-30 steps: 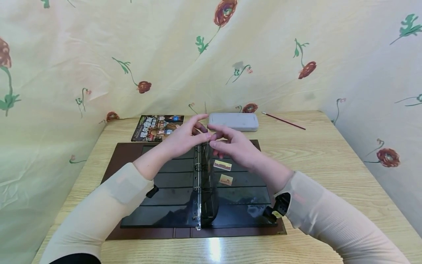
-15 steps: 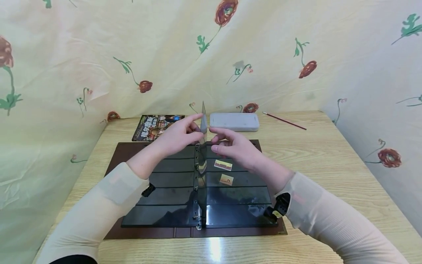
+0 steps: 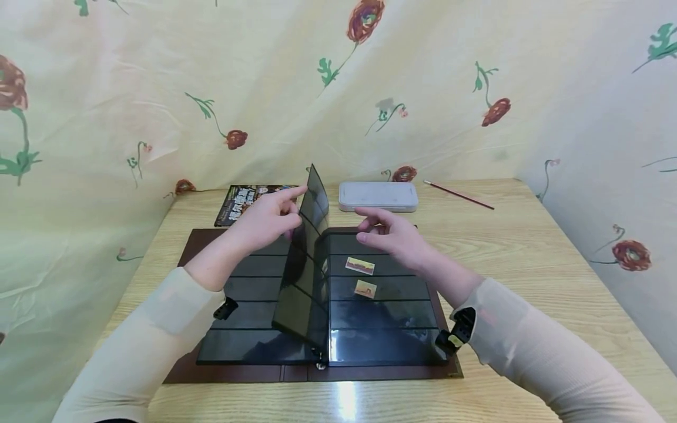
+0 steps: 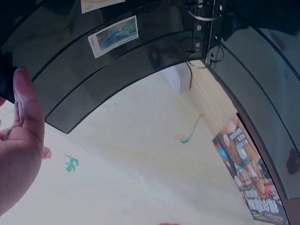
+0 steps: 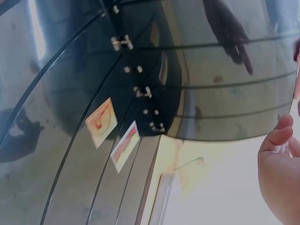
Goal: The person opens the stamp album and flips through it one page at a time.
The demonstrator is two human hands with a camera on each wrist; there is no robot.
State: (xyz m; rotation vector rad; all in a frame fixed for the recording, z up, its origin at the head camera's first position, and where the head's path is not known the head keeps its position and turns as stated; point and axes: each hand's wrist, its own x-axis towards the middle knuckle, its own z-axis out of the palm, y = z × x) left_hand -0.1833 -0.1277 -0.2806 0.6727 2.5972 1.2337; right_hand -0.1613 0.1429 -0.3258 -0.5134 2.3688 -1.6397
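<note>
A brown ring-bound stamp album (image 3: pixel 182 364) with black strip-pocket pages lies opened flat. One black page (image 3: pixel 298 270) stands up from the rings, leaning left and curving. My left hand (image 3: pixel 267 220) pinches its outer edge near the far corner. On that page's left face, the left wrist view shows a blue-green stamp (image 4: pixel 115 36) and part of another stamp (image 4: pixel 96 4). My right hand (image 3: pixel 394 238) hovers over the right page (image 3: pixel 381 314), fingers loosely bent, holding nothing. Two stamps, a yellow-red one (image 3: pixel 360 266) and an orange one (image 3: pixel 365 289), sit in the right page's strips.
A colourful booklet (image 3: pixel 238 205) lies behind the album at the left, partly hidden by my left hand. Behind the album's middle is a pale flat case (image 3: pixel 378 195), with a dark red pencil (image 3: pixel 459 195) to its right. A flower-patterned cloth (image 3: pixel 275 88) hangs behind the table.
The page has swung from upright at the rings over to the left, carried by my left hand. My right hand has drawn slightly away to the right, off the page.
</note>
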